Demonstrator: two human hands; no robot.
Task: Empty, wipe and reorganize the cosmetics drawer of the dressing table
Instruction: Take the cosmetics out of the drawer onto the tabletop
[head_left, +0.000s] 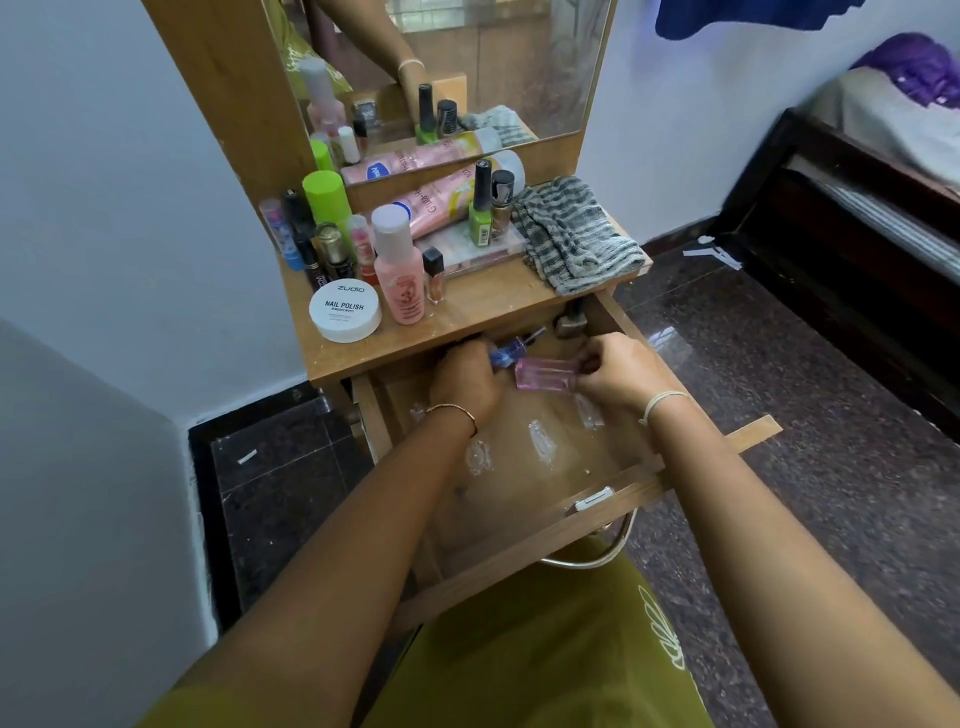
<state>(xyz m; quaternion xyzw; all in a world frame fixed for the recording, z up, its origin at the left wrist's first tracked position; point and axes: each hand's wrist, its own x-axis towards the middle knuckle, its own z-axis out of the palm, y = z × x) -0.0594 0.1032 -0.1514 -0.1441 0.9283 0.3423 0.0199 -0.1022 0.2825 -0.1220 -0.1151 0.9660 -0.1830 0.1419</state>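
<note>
Drawer (519, 553) stands pulled well out beneath the dressing table (493, 306) top, its front wall towards your lap.

Your right hand (621, 374) is at the back of the drawer. Its fingertips (589, 364) and thumb are closed in a pinch on one end of a pink bottle (545, 374), which lies tilted and lifted clear of the drawer floor. Your left hand (465, 382) is just beside it, fingers curled about a blue bottle (506, 356) whose top points up towards the table edge; the grip itself is partly hidden. The two bottles are nearly touching.

White smears (540, 441) mark the drawer floor between your wrists. A dark bottle (571, 319) stands in the back right corner.

On the table top, a white tub (344, 312) marked nail polish sits near the front edge, with a tall pink container (400, 265) just beside it. A striped cloth (571, 234) lies at the right end, and a green nail polish (480, 208) stands before the mirror (467, 67).
</note>
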